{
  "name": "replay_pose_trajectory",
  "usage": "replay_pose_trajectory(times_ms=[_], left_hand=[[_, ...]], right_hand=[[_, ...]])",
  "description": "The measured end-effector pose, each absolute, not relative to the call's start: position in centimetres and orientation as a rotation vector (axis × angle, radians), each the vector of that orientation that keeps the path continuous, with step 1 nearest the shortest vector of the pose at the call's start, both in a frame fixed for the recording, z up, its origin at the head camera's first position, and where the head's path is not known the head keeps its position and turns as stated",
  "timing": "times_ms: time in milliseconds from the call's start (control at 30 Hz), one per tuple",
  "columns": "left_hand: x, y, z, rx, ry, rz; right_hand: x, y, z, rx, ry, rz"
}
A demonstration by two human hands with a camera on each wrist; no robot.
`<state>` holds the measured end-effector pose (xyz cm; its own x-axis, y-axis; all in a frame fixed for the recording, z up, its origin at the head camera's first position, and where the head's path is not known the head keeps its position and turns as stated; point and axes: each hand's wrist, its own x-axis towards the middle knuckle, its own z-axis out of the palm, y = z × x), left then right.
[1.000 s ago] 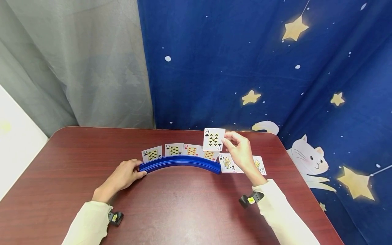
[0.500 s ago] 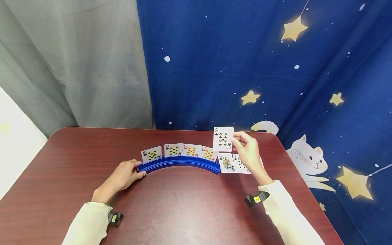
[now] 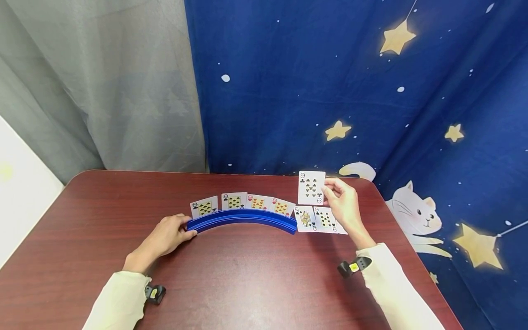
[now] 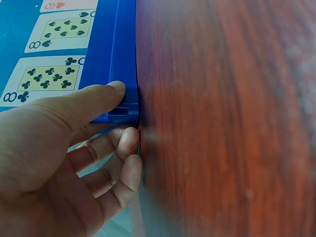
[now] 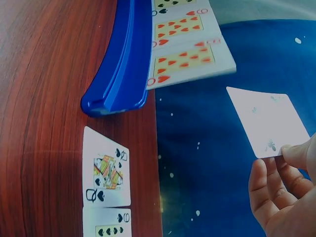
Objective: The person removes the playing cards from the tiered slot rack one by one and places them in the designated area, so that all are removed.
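Observation:
My right hand pinches the nine of clubs by its right edge, thumb in front, above the table's far side. At the left end of a curved blue card holder, my left hand grips it with the thumb on top and fingers round the end. Standing in the holder are the eight of clubs, the eight of spades and two red heart cards. The queen of spades and nine of spades lie face up beside its right end.
Partly hidden behind my right wrist, another card lies beside the nine of spades. The reddish-brown wooden table ends at a far edge in front of a grey curtain and a blue starry curtain.
My right hand has moved right with the nine of clubs, uncovering the rightmost heart card in the holder and the nine of spades on the table. The left hand stays put.

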<state>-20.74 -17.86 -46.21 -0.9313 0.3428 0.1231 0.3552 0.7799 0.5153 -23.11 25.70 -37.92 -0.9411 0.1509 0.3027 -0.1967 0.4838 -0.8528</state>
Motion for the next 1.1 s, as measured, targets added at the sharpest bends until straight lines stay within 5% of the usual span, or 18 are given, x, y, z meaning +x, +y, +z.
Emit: replay_pose_trajectory(times_ms=[1100], left_hand=[[-20.8,-17.9,-46.3,-0.571,-2.947,-0.858]], right_hand=[[-23.8,34.3,-42.3,-0.239,-2.575,0.963]])
